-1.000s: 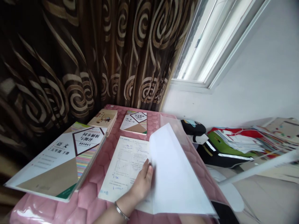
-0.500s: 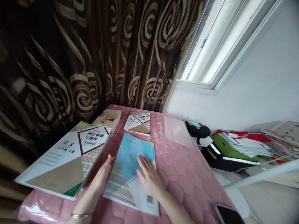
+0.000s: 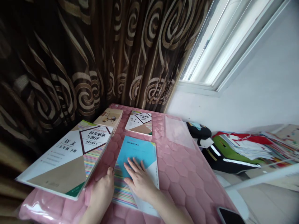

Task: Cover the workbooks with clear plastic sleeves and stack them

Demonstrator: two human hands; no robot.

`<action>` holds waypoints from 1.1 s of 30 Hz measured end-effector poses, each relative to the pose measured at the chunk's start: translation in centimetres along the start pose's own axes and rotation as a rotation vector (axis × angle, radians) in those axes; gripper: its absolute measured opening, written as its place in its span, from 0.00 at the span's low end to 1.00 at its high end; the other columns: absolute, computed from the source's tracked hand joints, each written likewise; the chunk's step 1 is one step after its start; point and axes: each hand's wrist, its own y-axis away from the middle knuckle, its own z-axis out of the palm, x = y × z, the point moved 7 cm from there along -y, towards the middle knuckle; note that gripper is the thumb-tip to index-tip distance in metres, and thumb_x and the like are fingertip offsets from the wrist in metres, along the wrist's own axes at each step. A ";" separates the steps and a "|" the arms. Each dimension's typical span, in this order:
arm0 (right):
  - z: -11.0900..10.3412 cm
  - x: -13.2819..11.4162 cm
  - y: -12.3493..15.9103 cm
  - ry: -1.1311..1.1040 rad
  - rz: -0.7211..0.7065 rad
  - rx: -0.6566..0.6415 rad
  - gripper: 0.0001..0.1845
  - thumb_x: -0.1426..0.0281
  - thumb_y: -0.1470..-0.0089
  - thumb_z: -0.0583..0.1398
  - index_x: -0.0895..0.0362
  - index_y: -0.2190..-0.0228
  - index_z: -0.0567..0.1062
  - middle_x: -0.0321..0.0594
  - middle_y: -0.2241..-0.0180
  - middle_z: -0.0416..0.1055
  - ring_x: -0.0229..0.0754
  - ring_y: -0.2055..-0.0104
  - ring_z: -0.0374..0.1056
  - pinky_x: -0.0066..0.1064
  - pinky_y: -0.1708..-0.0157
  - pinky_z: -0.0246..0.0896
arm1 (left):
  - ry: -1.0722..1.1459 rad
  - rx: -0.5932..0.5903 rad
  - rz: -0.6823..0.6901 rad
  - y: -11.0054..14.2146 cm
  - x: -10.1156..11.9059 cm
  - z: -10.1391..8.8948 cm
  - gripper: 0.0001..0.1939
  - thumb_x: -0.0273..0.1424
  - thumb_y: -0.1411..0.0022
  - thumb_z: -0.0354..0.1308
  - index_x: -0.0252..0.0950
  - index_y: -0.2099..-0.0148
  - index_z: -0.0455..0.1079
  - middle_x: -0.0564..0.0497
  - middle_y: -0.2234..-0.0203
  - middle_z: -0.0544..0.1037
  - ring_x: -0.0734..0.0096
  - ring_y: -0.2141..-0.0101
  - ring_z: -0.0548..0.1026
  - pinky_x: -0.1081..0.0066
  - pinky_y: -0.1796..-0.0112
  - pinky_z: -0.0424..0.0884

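A closed workbook [image 3: 137, 147] lies back cover up, with a blue top, coloured stripes and a pale lower corner. My right hand [image 3: 142, 183] rests flat on this cover, fingers spread. At the book's left edge is my left hand [image 3: 102, 190], its fingers curled in and closed on the edge; the fingertips are partly hidden. Left of that hand lies a large plastic-covered workbook [image 3: 58, 165] with a white, brown and striped front. A similar smaller workbook [image 3: 140, 123] lies beyond the blue one.
Tan books [image 3: 108, 118] are at the back left by the patterned curtain [image 3: 130, 56]. A clear plastic sheet [image 3: 178, 132] lies on the pink quilted table cover [image 3: 184, 174]. A phone [image 3: 230, 215] sits at the near right edge. Beyond are a black pencil case [image 3: 198, 130] and piled papers [image 3: 245, 146].
The workbook was open with a white page raised; it was closed, back cover up. My right hand has come onto the cover and slid slightly left. My left hand's fingers have curled at the edge.
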 end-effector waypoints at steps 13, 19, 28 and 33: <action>0.6 0.1 -6.1 0.004 -0.050 0.023 0.30 0.57 0.35 0.44 0.53 0.36 0.53 0.37 0.33 0.44 0.49 0.31 0.36 0.54 0.34 0.30 | -0.150 0.126 0.105 0.7 0.6 -0.1 0.18 0.21 0.37 0.49 0.37 0.51 0.74 0.46 0.78 0.77 0.63 0.78 0.78 0.73 0.81 0.66; -0.3 4.5 -12.1 0.107 0.125 0.023 0.30 0.58 0.35 0.42 0.55 0.36 0.53 0.38 0.33 0.43 0.47 0.31 0.36 0.52 0.35 0.29 | -0.167 0.094 0.106 0.7 0.7 -0.5 0.19 0.19 0.38 0.48 0.36 0.51 0.74 0.45 0.75 0.78 0.61 0.75 0.78 0.71 0.77 0.69; 0.8 0.5 -7.1 0.078 0.114 0.114 0.33 0.56 0.36 0.44 0.61 0.36 0.52 0.47 0.33 0.40 0.51 0.31 0.34 0.52 0.35 0.32 | -0.077 -0.011 0.075 0.3 0.8 -0.8 0.19 0.20 0.41 0.48 0.35 0.50 0.72 0.42 0.72 0.77 0.58 0.72 0.77 0.68 0.75 0.69; 1.4 -1.5 1.6 0.061 -0.071 0.077 0.32 0.58 0.36 0.46 0.54 0.35 0.46 0.39 0.32 0.34 0.48 0.31 0.32 0.50 0.34 0.35 | -0.060 -0.001 0.080 0.4 0.7 -0.9 0.18 0.23 0.40 0.48 0.34 0.50 0.71 0.41 0.73 0.76 0.57 0.73 0.77 0.67 0.74 0.70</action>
